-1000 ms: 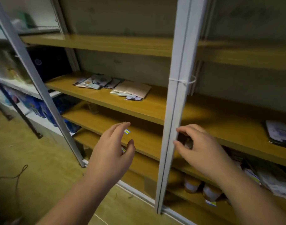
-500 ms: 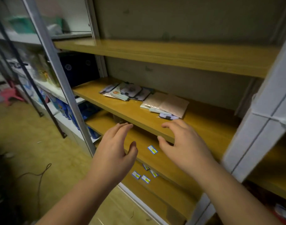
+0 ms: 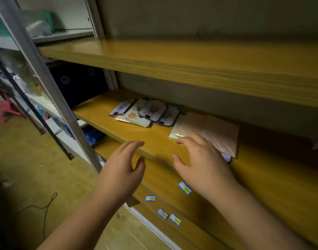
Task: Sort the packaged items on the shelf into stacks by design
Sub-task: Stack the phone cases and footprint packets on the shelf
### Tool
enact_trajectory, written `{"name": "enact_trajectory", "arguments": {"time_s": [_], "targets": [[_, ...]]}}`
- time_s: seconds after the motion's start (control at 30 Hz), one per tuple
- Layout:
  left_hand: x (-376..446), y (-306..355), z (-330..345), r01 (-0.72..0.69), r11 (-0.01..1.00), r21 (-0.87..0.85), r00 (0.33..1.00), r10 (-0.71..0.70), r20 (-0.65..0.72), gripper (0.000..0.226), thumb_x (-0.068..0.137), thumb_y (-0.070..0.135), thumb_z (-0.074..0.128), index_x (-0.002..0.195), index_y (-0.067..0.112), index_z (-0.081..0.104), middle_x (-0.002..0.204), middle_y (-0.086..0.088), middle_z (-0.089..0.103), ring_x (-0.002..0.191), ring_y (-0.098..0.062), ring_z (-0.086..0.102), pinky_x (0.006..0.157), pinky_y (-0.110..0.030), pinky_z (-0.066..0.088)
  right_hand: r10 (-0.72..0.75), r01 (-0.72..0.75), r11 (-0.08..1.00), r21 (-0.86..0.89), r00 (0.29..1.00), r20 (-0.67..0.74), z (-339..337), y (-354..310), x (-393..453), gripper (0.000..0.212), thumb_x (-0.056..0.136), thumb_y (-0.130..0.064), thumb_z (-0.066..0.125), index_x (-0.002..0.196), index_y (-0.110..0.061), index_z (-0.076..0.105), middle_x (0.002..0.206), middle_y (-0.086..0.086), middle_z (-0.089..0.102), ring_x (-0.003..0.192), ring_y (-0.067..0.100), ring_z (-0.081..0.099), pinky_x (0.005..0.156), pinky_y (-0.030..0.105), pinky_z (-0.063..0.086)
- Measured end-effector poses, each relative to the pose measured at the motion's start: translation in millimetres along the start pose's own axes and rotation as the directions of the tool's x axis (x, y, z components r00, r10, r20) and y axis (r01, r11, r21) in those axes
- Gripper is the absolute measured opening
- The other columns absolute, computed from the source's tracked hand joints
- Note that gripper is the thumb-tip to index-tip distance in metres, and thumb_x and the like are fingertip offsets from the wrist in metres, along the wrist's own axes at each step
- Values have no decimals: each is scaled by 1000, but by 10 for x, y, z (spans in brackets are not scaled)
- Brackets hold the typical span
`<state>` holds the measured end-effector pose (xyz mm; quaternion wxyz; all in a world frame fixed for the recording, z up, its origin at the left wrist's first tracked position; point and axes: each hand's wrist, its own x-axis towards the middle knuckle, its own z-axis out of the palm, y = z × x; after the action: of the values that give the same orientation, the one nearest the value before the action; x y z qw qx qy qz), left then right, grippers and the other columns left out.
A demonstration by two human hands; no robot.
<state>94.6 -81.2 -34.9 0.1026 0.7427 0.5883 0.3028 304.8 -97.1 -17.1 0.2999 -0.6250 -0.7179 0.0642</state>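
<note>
Both hands have pushed forward to the middle shelf [image 3: 154, 139] since a moment ago, and the right hand [image 3: 201, 159], which was short of the board, now lies over the near corner of the pinkish stack [image 3: 214, 130]. Its fingers are spread and loosely bent, resting on or just above the clear wrapping; whether they truly press it I cannot tell, but they grasp nothing. The left hand [image 3: 122, 170] hangs relaxed and empty at the shelf's front edge, thumb apart from the fingers. The packaged items sit in two heaps on that shelf: the pinkish stack to the right, and to its left, touching or nearly so, a fanned jumble of printed packs [image 3: 145, 111], some dark-edged with a figure, one pale with an orange flower [image 3: 132, 115]. I would judge the sorting has barely begun. To do it well, the right hand should steady the pink pile so it does not slide, while the left draws the printed packs apart one at a time. Slippery wrappers will shear sideways, so lift, do not drag. A small pale pack [image 3: 226, 156] peeks from under the pink stack near the edge; it could drop.
</note>
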Motion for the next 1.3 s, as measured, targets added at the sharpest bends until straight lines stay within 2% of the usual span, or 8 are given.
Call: {"name": "enact_trajectory", "arguments": {"time_s": [0.2, 0.5, 0.7, 0.87, 0.97, 1.07, 1.2, 1.3], "targets": [[857, -571, 208, -15, 999, -42, 993, 20, 112, 39, 95, 37, 58, 133, 38, 55, 128, 13, 61, 102, -7, 62, 76, -35, 58, 106, -107, 994, -37, 994, -18, 303, -74, 344, 38, 89, -42, 59, 125, -31, 60, 120, -12, 57, 111, 10, 53, 95, 32, 47], [2245, -1179, 279, -51, 926, 374, 977, -32, 213, 67, 90, 71, 44, 126, 15, 51, 120, -14, 62, 98, -36, 64, 64, -36, 40, 256, -264, 956, -126, 963, -78, 790, -363, 928, 37, 89, -42, 60, 124, -29, 61, 118, -12, 58, 111, 10, 52, 91, 27, 42], [2587, -1468, 238, 37, 999, -14, 930, -29, 368, 48, 84, 62, 65, 97, 15, 65, 82, -5, 69, 78, -28, 65, 68, -39, 56, 317, -327, 936, -129, 944, -94, 994, -525, 1195, 39, 90, -43, 60, 126, -30, 60, 122, -12, 59, 113, 8, 51, 93, 28, 43], [2790, -1636, 152, 51, 994, -98, 923, -9, 386, 42, 76, 57, 67, 97, 21, 65, 91, -6, 70, 85, -30, 66, 69, -39, 55, 371, -385, 912, -143, 921, -117, 1137, -559, 1330, 38, 90, -42, 60, 125, -29, 61, 121, -12, 60, 111, 9, 52, 90, 27, 42], [2880, -1669, 104, 267, 826, -496, 899, -28, 438, 36, 78, 32, 67, 112, 21, 61, 107, -11, 71, 92, -35, 71, 69, -48, 61, 449, -466, 878, -114, 882, -145, 1191, -530, 1412, 37, 90, -41, 60, 125, -28, 62, 117, -11, 62, 106, 10, 56, 86, 30, 47], [2911, -1785, 19, 283, 734, -618, 927, -45, 371, 25, 88, 19, 64, 111, 19, 54, 102, -12, 68, 78, -34, 73, 51, -41, 61, 558, -571, 816, -88, 818, -137, 1212, -483, 1549, 22, 91, -42, 58, 107, -29, 65, 93, -10, 60, 86, 13, 58, 70, 30, 45], [2871, -2020, -88, 226, 678, -700, 968, -72, 242, 18, 93, 23, 66, 102, 32, 52, 106, -2, 66, 82, -26, 74, 57, -39, 63, 660, -656, 738, -159, 750, -33, 1239, -427, 1922, 37, 93, -56, 45, 74, -26, 55, 70, -5, 54, 68, 17, 53, 59, 27, 39], [2771, -2140, -118, 260, 559, -788, 963, -87, 256, 16, 94, 21, 65, 97, 33, 55, 106, -4, 66, 85, -24, 74, 60, -33, 61, 700, -658, 702, -273, 709, 90, 1393, -375, 2216, 49, 91, -70, 34, 83, -30, 60, 89, 2, 59, 96, 23, 55, 83, 35, 36]]}}
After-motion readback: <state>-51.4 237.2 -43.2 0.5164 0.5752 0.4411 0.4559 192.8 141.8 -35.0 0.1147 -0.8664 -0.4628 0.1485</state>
